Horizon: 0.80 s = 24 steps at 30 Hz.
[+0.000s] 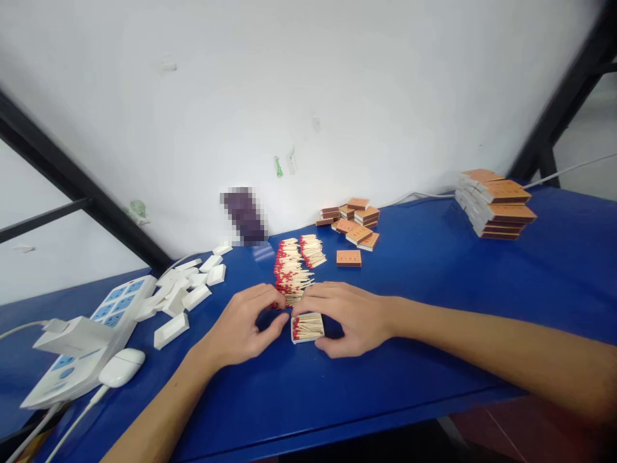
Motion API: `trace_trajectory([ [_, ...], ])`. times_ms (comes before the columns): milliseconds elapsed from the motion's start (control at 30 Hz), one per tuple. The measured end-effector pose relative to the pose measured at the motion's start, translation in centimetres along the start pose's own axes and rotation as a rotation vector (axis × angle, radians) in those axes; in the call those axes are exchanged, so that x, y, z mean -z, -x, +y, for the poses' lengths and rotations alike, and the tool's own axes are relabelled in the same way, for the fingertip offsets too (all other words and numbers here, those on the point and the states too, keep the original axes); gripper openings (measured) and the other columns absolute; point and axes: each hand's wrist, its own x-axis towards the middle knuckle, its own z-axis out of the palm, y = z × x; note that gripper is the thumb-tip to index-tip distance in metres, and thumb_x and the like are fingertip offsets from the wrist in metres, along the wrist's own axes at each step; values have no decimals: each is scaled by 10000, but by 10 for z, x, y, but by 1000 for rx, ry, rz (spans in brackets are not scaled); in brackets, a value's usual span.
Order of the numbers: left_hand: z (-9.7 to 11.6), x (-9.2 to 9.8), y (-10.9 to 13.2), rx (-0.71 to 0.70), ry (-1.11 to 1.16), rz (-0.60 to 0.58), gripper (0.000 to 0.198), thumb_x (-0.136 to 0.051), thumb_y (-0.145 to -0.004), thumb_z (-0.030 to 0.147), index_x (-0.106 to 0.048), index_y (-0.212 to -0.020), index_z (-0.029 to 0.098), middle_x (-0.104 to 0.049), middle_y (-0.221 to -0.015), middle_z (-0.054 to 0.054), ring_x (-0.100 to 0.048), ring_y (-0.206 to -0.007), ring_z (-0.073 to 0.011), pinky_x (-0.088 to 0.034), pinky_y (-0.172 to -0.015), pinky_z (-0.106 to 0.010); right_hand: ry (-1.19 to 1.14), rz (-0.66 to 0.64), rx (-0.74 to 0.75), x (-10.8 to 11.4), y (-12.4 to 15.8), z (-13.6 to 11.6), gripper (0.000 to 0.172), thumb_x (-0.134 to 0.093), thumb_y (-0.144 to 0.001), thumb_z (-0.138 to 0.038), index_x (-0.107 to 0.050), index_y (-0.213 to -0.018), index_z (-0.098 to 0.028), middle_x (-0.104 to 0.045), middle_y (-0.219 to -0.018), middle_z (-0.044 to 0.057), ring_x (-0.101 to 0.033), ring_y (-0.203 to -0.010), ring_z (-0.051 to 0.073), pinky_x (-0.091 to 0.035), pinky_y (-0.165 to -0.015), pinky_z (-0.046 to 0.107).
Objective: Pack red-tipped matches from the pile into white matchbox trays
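A small white tray of red-tipped matches [307, 327] lies on the blue table [434, 308] between my hands. My right hand [349, 316] curls around the tray, fingers above it and thumb below. My left hand [243, 325] is just left of it, fingertips pinched together at the edge of the loose match pile [292, 270], thumb reaching toward the tray. What those fingertips hold is too small to make out.
Empty white trays [186, 292] lie scattered at the left by a white power strip [91, 334] and a white earbud case [121, 367]. Orange matchbox sleeves [355, 222] sit behind the pile, one sleeve [348, 258] apart. A taller stack of boxes [496, 202] stands at right.
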Motion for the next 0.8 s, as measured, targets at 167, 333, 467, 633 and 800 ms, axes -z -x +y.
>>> trace_trajectory([
  [167,-15,-4,0,25,-62,19,95,-523,-934,200,-612,-901,189,-605,-794,-3,-532,-726,-143,-402,-684,-268,83,34,-73,3,1,3,252,-545,-864,-264,-633,-1078,-163,-628,-1027,79,-573,-833,185,-419,-726,295],
  [333,-15,-11,-2,6,-39,6,106,-524,-943,191,-623,-980,196,-600,-789,5,-539,-729,-133,-406,-688,-250,151,-7,-75,0,1,5,185,-544,-888,-302,-662,-932,-167,-633,-813,25,-533,-693,152,-354,-646,276],
  [467,-14,-12,-3,2,-43,-2,121,-522,-939,178,-638,-971,195,-590,-771,6,-533,-718,-128,-404,-678,-241,130,3,-55,-2,0,4,205,-510,-919,-251,-681,-1002,-174,-661,-855,29,-557,-720,144,-349,-647,265],
  [633,-14,-9,-3,27,-57,-21,162,-522,-941,192,-676,-990,196,-592,-762,-2,-536,-704,-129,-412,-658,-236,105,30,-159,0,-2,6,236,-470,-941,-206,-685,-1028,-163,-684,-859,36,-582,-731,147,-356,-650,264],
  [800,-12,-8,-4,26,-44,-22,189,-535,-933,204,-699,-1028,207,-611,-764,-7,-548,-707,-133,-421,-653,-236,88,-77,-52,2,0,4,329,-512,-950,-293,-608,-1247,-187,-682,-1068,61,-614,-875,181,-391,-750,294],
])
